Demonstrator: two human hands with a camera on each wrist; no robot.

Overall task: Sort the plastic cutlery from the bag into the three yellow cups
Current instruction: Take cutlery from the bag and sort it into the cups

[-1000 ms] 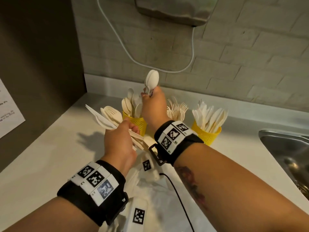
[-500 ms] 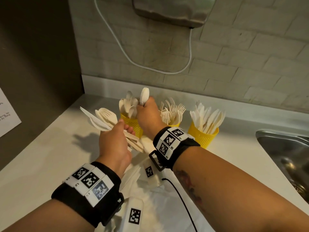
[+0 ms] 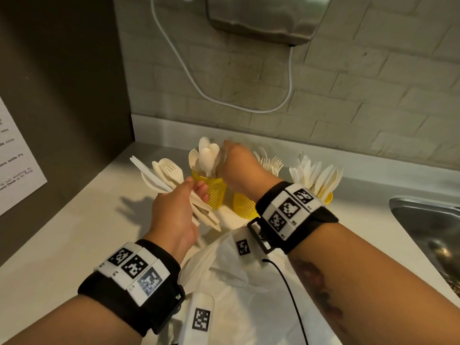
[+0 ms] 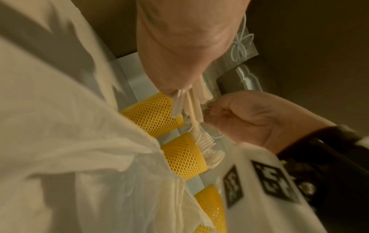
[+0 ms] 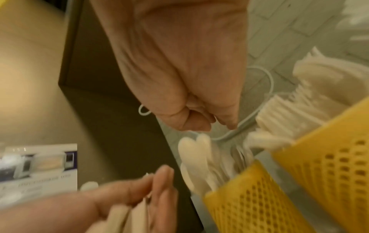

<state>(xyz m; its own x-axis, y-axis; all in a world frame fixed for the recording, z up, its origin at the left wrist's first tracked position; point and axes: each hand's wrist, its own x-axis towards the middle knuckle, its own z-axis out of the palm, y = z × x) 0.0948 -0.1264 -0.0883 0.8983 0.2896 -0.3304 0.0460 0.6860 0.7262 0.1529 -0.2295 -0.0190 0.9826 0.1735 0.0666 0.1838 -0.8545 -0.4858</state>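
Pale brick wall (image 3: 373,100) backs a cream desk (image 3: 62,245), with a steel dispenser (image 3: 268,18) and a looping white cord (image 3: 224,100) mounted above and a steel sink (image 3: 428,232) at the desk's right edge. One printed notice (image 3: 17,165) hangs on the dark panel at the left.

One white plastic bag (image 3: 244,282) lies crumpled on the desk's near edge, under both forearms.

Three yellow mesh cups stand in a row along the desk's back edge. The left cup (image 3: 215,192) holds white spoons (image 3: 207,158), bowls up. The middle cup (image 3: 244,205) holds white forks (image 3: 270,163), tines fanned upward. The right cup (image 3: 328,197), mostly hidden by the wrist strap, holds white knives (image 3: 316,173).

The left hand (image 3: 174,212) is curled round a mixed bundle of cutlery (image 3: 161,173), forks and knives fanning out up and left, handles poking out below the fist, just beside the left cup.

The right hand (image 3: 239,165) sits above the left cup, beside the spoon bowls; the right wrist view shows its fingers (image 5: 191,121) curled in just over the spoons, but the blur leaves it unclear whether they pinch one.
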